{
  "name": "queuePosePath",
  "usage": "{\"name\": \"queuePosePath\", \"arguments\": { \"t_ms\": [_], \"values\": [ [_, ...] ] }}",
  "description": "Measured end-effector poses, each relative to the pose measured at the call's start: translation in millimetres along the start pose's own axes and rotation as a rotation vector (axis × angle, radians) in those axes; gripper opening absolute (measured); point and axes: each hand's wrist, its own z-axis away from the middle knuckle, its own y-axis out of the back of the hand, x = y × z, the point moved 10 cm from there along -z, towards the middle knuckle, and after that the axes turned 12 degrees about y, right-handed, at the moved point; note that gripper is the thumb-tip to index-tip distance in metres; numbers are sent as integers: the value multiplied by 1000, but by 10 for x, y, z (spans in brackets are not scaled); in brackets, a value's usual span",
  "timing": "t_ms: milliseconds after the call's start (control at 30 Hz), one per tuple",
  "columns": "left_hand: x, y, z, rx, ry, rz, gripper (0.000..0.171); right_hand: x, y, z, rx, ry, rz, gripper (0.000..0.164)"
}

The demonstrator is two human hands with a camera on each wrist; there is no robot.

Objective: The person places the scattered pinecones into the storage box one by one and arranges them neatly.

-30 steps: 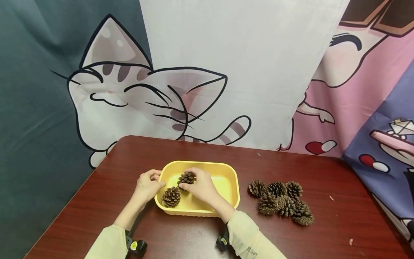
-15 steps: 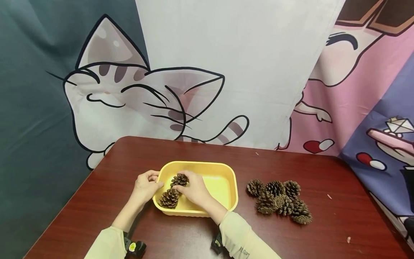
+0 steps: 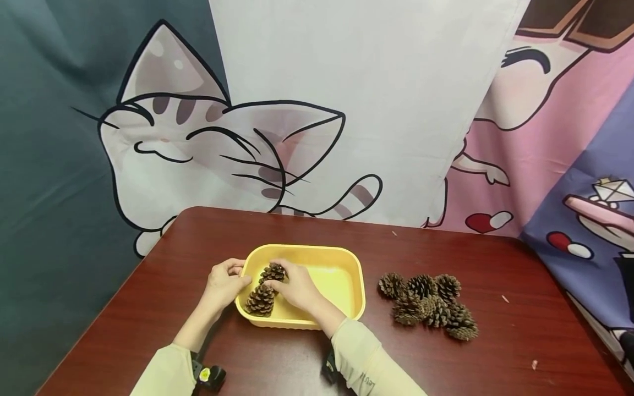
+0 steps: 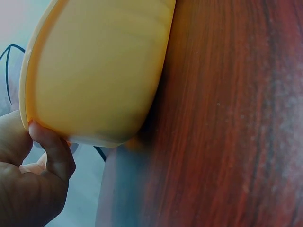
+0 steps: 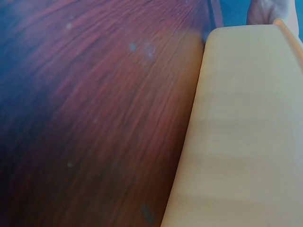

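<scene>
A yellow plastic basin [image 3: 327,286] stands on the table in the head view. My left hand [image 3: 223,283] pinches its left rim between thumb and fingers; the left wrist view shows the same grip from outside the basin wall [image 4: 99,71]. Inside the basin, my right hand [image 3: 297,286] holds a brown pine cone [image 3: 272,273] by its right side, at the left end. Just in front of that one, a second pine cone [image 3: 260,301] sits on the basin floor, close against it. In the right wrist view the basin's outer side [image 5: 241,127] hides the right hand.
To the right of the basin, several pine cones [image 3: 431,302] lie in a tight cluster on the dark red wooden table [image 3: 495,275]. Small pale scraps [image 3: 534,364] are scattered on the tabletop. A curtain [image 3: 396,82] with cartoon figures hangs behind the table.
Within the basin, my right hand has moved left with its pine cone, bringing it close to the other cone. My left hand keeps its hold on the rim.
</scene>
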Motion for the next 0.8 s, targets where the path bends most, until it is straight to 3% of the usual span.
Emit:
{"name": "queuePosePath", "arguments": {
  "t_ms": [267, 633, 800],
  "values": [
    [18, -3, 19, -3, 1, 3, 33, -72, -56, -5, -91, 35, -69, 53],
    [0, -5, 7, -3, 12, 1, 33, -58, -79, -24, -90, 49, -37, 54],
    [11, -17, 2, -8, 0, -2, 33, 15, -62, -27, -69, 0, -106, 55]
  ]
}}
